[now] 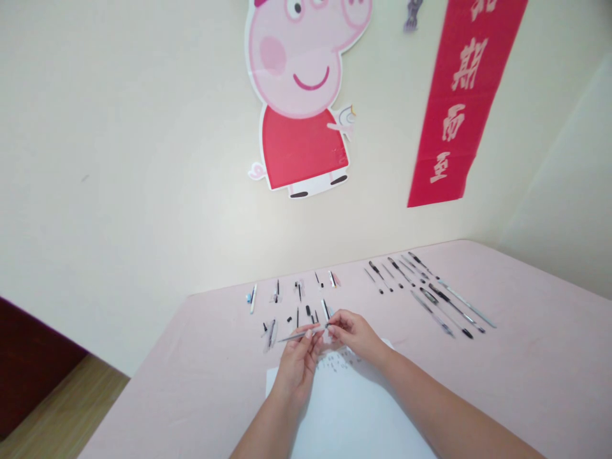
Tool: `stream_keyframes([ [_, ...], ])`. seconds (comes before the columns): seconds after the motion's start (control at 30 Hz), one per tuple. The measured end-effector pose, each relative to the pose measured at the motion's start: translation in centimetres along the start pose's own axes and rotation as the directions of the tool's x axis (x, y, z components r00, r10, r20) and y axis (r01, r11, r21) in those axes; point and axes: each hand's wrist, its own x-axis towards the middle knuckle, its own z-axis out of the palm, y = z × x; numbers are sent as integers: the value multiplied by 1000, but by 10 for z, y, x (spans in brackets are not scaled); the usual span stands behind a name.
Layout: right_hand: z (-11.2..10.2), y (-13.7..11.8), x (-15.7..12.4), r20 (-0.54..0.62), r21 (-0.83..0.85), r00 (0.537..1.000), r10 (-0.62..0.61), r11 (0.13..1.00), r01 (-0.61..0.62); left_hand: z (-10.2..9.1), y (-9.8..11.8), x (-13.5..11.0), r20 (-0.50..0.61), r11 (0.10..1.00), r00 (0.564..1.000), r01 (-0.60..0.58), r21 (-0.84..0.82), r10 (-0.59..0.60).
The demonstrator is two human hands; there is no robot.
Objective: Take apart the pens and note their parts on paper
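My left hand (302,358) is closed around a slim grey pen (292,336), its thin end pointing left. My right hand (352,331) pinches a small dark pen part (327,326) close to the pen's right end; whether the two touch I cannot tell. Just beyond my fingers lie a black pen cap (308,310), a thin dark refill (297,317) and a dark-and-white pen piece (326,309). Under my hands is a white sheet of paper (354,408) with small grey marks or bits near its top edge, too small to make out.
A pink-covered table (201,357) runs up to the wall. Taken-apart pens (272,335) lie in small groups at the back left. Several whole pens and refills (447,306) rest in rows at the right. A cartoon pig cutout (306,146) and red banner (444,127) hang behind.
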Motion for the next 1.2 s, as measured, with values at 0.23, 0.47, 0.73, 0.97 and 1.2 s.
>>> stream_keyframes([
  [0.23, -1, -1, 0, 8, -9, 1000, -15, 1000, 15, 0, 0, 0, 5, 1000, 1000, -3, 10, 2],
  [0.47, 1, 0, 0, -9, -33, 1000, -23, 999, 23, -4, -3, 2, -14, 1000, 999, -29, 10, 29],
  [0.73, 0, 0, -2, -3, -157, 996, -90, 984, 88, -5, -3, 4, -49, 998, 997, -52, 33, 54],
  [0.97, 1, -7, -5, 31, -392, 975, -219, 895, 213, -6, -3, 5, -80, 997, 995, -61, 49, 65],
  [1.2, 0, -10, -7, 61, -491, 957, -284, 826, 276, -3, -2, 3, -125, 997, 990, -61, 50, 67],
])
